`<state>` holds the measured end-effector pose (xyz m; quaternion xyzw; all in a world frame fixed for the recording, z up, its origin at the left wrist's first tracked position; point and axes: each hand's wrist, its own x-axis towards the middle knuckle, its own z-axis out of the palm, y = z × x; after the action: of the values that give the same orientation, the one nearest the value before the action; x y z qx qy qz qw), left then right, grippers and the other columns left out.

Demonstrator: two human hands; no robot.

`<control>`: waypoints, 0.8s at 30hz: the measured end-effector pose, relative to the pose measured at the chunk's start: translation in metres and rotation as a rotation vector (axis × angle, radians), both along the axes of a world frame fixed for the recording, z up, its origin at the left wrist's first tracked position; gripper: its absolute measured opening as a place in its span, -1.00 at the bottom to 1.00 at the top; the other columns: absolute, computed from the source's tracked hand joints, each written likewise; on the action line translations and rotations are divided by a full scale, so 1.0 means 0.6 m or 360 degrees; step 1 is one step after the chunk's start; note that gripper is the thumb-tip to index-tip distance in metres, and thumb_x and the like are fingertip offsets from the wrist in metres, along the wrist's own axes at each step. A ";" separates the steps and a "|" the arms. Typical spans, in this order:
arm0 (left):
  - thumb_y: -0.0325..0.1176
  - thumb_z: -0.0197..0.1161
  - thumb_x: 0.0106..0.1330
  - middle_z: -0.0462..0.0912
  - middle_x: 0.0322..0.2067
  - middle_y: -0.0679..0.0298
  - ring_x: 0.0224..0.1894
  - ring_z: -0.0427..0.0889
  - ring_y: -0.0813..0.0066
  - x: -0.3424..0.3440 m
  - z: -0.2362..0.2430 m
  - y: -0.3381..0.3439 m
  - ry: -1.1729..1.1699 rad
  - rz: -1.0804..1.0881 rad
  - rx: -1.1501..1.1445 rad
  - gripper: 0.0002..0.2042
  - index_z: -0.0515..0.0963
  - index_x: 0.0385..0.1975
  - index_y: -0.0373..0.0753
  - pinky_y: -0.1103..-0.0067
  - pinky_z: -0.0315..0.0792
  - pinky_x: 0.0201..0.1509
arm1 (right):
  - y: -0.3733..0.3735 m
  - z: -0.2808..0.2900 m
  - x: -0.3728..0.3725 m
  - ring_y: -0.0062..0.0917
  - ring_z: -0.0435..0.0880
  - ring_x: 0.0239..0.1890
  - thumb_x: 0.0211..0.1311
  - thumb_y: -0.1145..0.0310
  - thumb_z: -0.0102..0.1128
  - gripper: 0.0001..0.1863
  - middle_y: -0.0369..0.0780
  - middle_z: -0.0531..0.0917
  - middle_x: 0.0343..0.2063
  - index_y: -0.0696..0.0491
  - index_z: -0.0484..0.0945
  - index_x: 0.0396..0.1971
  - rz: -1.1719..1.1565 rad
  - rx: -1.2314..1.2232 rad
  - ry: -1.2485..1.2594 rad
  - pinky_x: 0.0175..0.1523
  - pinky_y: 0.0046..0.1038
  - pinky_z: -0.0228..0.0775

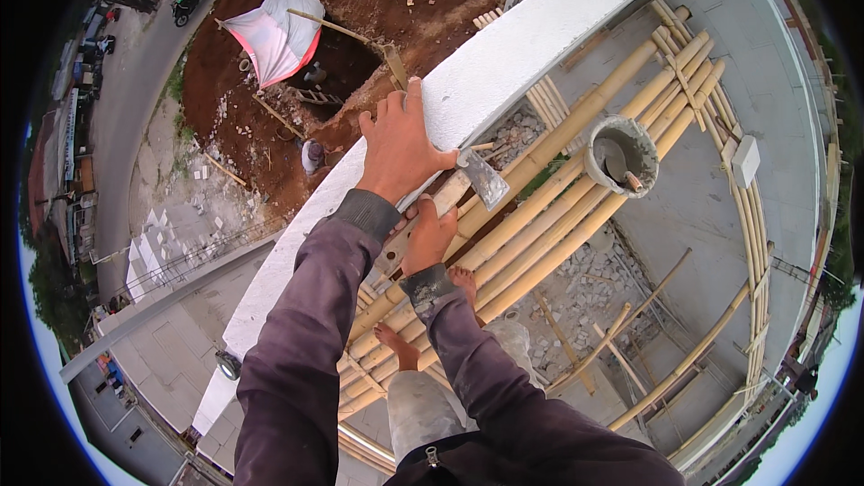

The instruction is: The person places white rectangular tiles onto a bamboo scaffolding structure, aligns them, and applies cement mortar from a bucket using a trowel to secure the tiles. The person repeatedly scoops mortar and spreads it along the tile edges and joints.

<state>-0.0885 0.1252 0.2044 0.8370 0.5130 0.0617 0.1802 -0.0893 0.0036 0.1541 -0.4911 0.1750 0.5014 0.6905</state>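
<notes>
My left hand (pixel 396 148) lies palm down on the white block wall (pixel 531 45), its fingers spread towards the far edge. Close below it, on the near side of the wall, my right hand (pixel 430 236) is closed around a hatchet-like tool (pixel 489 184). This tool has a pale wooden handle and a flared grey metal head, which rests near the wall's inner edge. Part of the grip is hidden by my fingers. To the right, a mortar-stained bucket (pixel 594 175) stands on the bamboo poles, with a trowel (pixel 616 160) and grey residue in it.
My bare feet (pixel 396 344) stand on a scaffold of lashed bamboo poles (pixel 540 238). Rubble (pixel 576 306) lies far below between the walls. A loose white block (pixel 745 162) sits on the right-hand poles. Beyond the wall, a person (pixel 313 157) is near a dug pit under a pale tarp (pixel 279 27).
</notes>
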 end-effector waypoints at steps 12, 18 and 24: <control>-0.08 0.33 0.31 0.35 0.27 -0.12 0.34 0.28 -0.07 -0.112 0.001 -0.029 -0.0469 0.0052 0.0130 -0.27 0.26 0.36 -0.40 0.07 0.09 0.42 | -0.199 -0.067 0.086 -0.48 0.44 -0.71 0.33 0.42 0.07 -0.89 -0.29 0.46 -0.60 -0.02 0.35 -0.23 0.0382 -0.0403 -0.0294 -0.63 -0.36 0.34; -0.23 0.31 0.33 0.44 0.21 -0.02 0.30 0.35 0.03 -0.164 -0.022 -0.061 -0.0431 0.0209 0.0050 -0.41 0.35 0.30 -0.37 0.09 0.03 0.47 | -0.269 -0.086 0.078 -0.47 0.47 -0.72 0.32 0.41 0.08 -0.88 -0.29 0.46 -0.61 -0.02 0.36 -0.22 0.0513 -0.0612 -0.0378 -0.64 -0.38 0.34; -0.25 0.35 0.29 0.47 0.17 -0.01 0.28 0.37 0.04 -0.182 -0.029 -0.068 -0.0566 0.0204 0.0022 -0.40 0.36 0.28 -0.38 0.09 -0.01 0.49 | -0.285 -0.082 0.054 -0.48 0.47 -0.71 0.33 0.39 0.08 -0.89 -0.29 0.47 -0.60 -0.03 0.35 -0.22 0.0663 -0.0562 -0.0409 -0.63 -0.39 0.35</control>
<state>-0.1978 0.0846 0.1869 0.7798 0.5248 0.2234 0.2581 -0.0571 -0.1673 0.1049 -0.6884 0.0663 0.5277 0.4933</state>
